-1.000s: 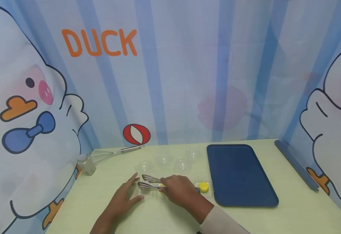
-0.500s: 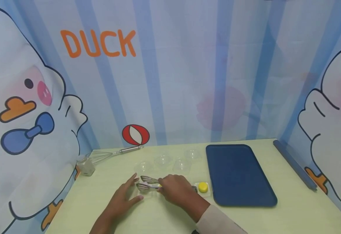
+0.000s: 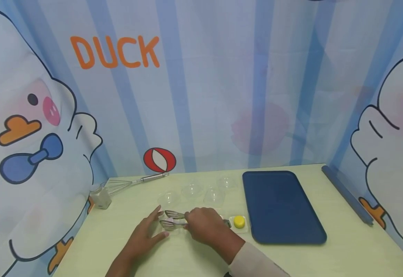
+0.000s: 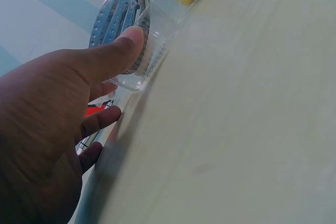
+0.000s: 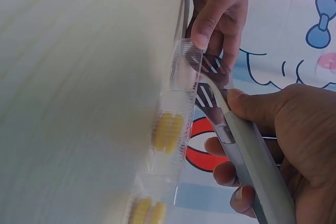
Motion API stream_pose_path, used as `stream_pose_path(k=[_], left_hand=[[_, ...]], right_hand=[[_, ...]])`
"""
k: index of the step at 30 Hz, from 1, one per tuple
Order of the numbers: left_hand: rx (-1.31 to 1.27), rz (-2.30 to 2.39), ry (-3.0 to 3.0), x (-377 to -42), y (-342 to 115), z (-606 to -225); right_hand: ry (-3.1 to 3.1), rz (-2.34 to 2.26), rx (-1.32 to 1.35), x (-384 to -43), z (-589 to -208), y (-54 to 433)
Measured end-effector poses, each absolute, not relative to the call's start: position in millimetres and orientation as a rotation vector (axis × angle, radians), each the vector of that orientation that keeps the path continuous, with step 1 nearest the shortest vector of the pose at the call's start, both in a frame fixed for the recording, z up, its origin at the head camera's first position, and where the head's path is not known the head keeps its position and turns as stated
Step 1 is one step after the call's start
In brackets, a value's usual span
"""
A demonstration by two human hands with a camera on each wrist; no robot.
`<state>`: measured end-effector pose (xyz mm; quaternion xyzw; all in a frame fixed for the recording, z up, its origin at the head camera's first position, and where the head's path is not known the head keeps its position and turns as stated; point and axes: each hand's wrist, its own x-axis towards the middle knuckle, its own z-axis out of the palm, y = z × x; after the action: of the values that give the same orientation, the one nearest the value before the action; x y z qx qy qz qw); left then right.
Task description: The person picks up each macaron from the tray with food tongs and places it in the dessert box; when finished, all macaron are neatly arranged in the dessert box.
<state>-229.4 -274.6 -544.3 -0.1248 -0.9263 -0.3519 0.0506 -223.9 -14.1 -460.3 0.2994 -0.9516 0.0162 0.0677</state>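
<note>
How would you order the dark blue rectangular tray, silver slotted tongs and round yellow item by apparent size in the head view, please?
1. Dark blue rectangular tray
2. Silver slotted tongs, partly hidden
3. Round yellow item

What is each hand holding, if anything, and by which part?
The right hand holds the tongs by their handles, behind the slotted heads. Whether the left hand grips the end of the clear tray cannot be told.

A pair of pale-handled tongs reaches in, two slotted metal heads spread apart at the left end of a long clear plastic tray. Between them shows a pale piece, blurred; round yellow cookies sit farther right in the tray.
</note>
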Motion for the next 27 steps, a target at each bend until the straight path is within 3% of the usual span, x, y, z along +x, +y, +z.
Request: stream_pose_path(k=[13, 27], left_hand=[[-0.402, -1.04, -2.812, -226.3, -273.4, -539.4], [-0.446, -1.014, -2.777, -225.8, -274.0, -541.7]], right_hand=[[-2.854, 0.195, 0.869, -223.0, -457.2, -6.6], [-2.755, 0.491, 0.736, -221.5, -460.8, 48.5]])
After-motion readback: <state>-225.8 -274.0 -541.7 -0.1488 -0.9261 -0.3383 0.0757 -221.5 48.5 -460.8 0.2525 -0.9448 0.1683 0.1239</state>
